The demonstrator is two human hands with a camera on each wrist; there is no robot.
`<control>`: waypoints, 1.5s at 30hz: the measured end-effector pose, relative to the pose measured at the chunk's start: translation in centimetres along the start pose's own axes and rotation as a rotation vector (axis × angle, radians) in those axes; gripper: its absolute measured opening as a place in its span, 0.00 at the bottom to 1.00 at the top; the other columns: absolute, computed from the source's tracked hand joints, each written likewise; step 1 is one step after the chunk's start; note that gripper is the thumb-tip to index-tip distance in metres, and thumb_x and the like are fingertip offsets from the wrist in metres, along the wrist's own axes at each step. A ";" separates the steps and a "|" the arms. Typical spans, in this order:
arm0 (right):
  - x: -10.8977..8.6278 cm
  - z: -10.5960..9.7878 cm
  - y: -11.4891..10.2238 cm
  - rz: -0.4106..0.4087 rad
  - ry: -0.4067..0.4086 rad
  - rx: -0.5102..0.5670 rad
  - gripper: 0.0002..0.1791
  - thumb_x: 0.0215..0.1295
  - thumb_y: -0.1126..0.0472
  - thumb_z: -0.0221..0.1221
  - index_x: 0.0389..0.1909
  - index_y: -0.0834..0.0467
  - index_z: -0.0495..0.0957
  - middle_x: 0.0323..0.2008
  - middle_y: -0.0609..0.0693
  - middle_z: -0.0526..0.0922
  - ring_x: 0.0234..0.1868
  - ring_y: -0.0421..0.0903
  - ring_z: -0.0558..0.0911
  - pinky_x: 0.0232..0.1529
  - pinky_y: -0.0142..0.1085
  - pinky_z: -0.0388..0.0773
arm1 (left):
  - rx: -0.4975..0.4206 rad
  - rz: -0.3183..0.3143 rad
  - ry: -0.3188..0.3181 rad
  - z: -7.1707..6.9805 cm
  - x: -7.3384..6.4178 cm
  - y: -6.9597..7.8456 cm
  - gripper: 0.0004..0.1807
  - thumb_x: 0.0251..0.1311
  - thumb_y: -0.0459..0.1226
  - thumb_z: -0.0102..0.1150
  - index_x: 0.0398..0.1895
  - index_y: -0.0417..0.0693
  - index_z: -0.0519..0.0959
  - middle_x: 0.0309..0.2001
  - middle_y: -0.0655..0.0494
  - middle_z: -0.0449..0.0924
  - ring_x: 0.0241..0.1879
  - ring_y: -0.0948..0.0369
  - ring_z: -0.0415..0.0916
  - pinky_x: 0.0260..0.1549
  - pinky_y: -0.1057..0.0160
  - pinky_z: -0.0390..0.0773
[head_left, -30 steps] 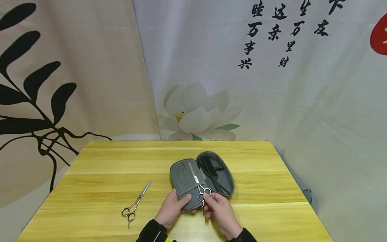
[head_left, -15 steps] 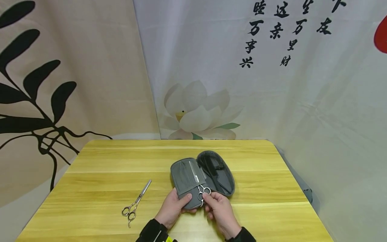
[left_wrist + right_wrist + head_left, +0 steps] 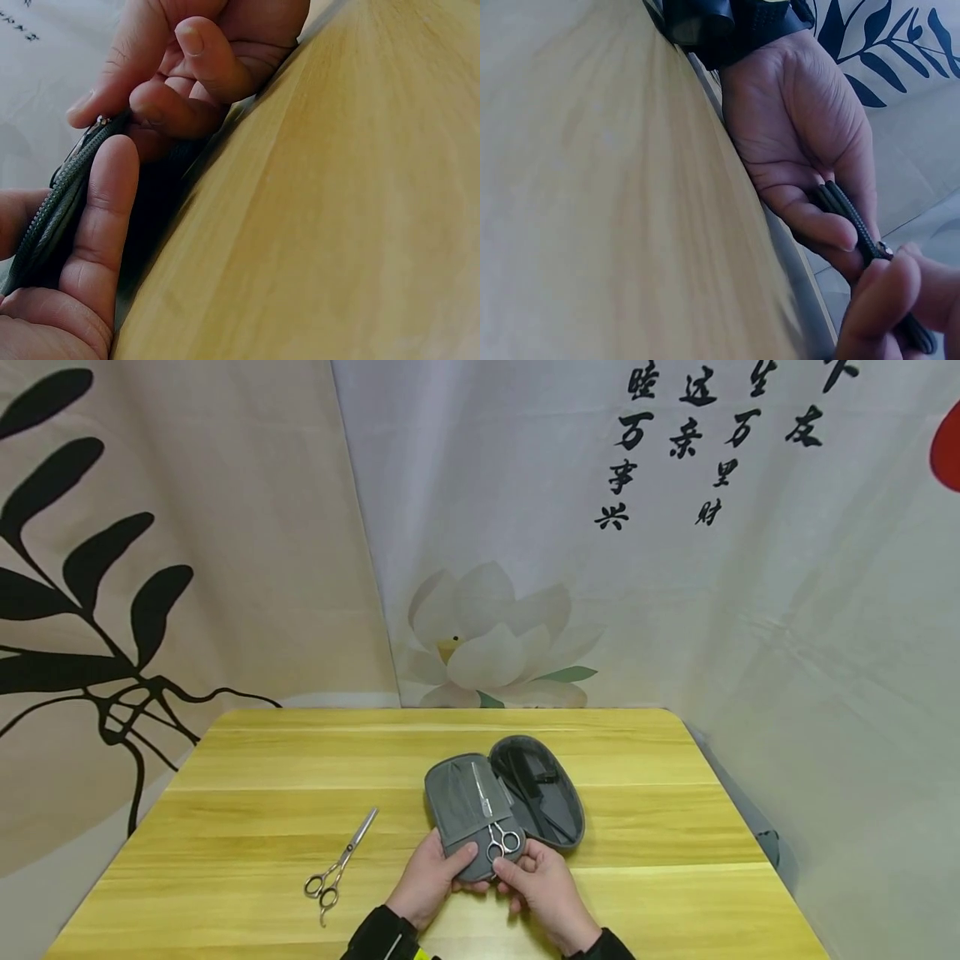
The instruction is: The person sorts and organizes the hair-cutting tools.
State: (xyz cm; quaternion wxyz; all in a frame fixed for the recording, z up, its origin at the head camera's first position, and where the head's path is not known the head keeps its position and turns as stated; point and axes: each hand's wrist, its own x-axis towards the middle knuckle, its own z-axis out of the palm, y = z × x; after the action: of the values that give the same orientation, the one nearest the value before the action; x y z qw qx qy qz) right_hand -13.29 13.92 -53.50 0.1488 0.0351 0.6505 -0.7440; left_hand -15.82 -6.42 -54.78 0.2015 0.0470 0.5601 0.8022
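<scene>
In the head view my left hand grips the lower left edge of a grey zip case's flap, thumb on top and fingers underneath. A pair of silver hairdressing scissors sits in the flap's pocket, blades tucked in and finger rings sticking out. My right hand pinches the scissors' lower ring end at the flap's edge, its thumb on top. The case's other half lies open with a black comb inside. The right wrist view shows the case's zipped edge between the hands.
A second pair of scissors, with silver handles, lies on the wooden table left of the hands. Behind the table hangs a printed cloth backdrop with a flower, leaves and characters.
My right thumb has slid down from beside the scissors' rings to their lower end. The scissors' rings have shifted slightly downward on the flap. My left hand keeps its grip.
</scene>
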 end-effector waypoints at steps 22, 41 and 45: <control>-0.4 0.4 0.4 -0.044 0.063 -0.006 0.17 0.74 0.57 0.67 0.47 0.66 0.74 0.21 0.46 0.80 0.16 0.39 0.76 0.17 0.30 0.76 | 0.252 -0.043 0.103 0.7 -0.7 0.5 0.28 0.76 0.45 0.65 0.63 0.32 0.69 0.30 0.49 0.88 0.20 0.61 0.84 0.22 0.60 0.89; 0.1 0.1 0.0 -0.009 0.059 0.019 0.16 0.77 0.52 0.64 0.42 0.62 0.76 0.21 0.46 0.82 0.18 0.38 0.77 0.17 0.29 0.77 | 1.673 0.634 0.288 4.7 1.9 5.0 0.10 0.63 0.47 0.76 0.40 0.53 0.91 0.33 0.56 0.84 0.31 0.59 0.85 0.28 0.60 0.86; 0.0 0.2 0.0 0.001 0.087 0.017 0.15 0.78 0.53 0.64 0.40 0.61 0.76 0.20 0.46 0.81 0.17 0.38 0.77 0.16 0.29 0.76 | 1.782 0.707 0.278 5.3 2.2 4.8 0.05 0.64 0.40 0.74 0.31 0.51 0.90 0.27 0.57 0.82 0.26 0.61 0.83 0.24 0.61 0.84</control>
State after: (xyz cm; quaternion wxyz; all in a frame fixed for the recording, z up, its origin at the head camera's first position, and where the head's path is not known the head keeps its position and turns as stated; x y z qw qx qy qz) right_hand -13.24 13.73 -53.49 0.1207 0.0691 0.6498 -0.7473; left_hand -17.49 -2.32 -48.74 -0.2290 0.2528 0.9351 0.0960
